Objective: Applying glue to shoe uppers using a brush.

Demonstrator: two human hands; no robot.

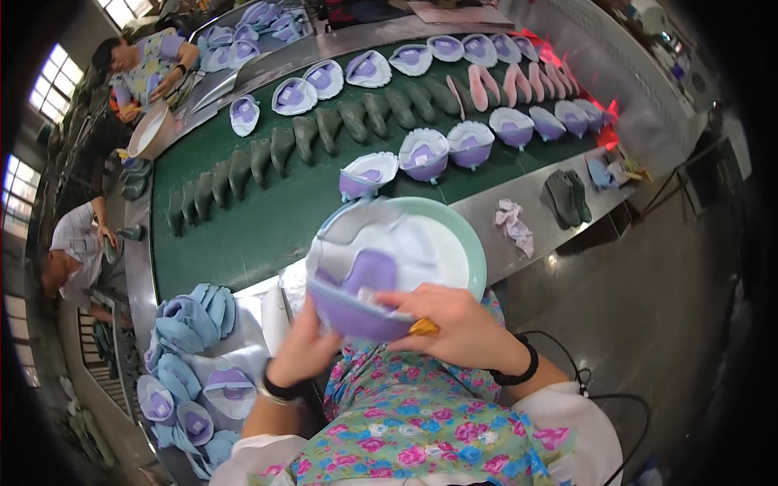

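Purple shoe upper (362, 296) clasped between both hands, left hand (301, 350) beneath, right hand (454, 326) over its edge, above white bowl (454, 235)

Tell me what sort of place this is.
Most likely a shoe factory line: a long green conveyor belt carries dark green foot-shaped lasts and purple shoe uppers, with more uppers stacked by the person's left hand.

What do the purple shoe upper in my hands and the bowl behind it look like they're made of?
Upper: apparently soft synthetic leather or fabric, matte lilac with a white lining that folds loosely. Bowl: probably plastic or enamel, with a smooth pale-green rim holding white liquid. Left hand and right hand grip the upper.
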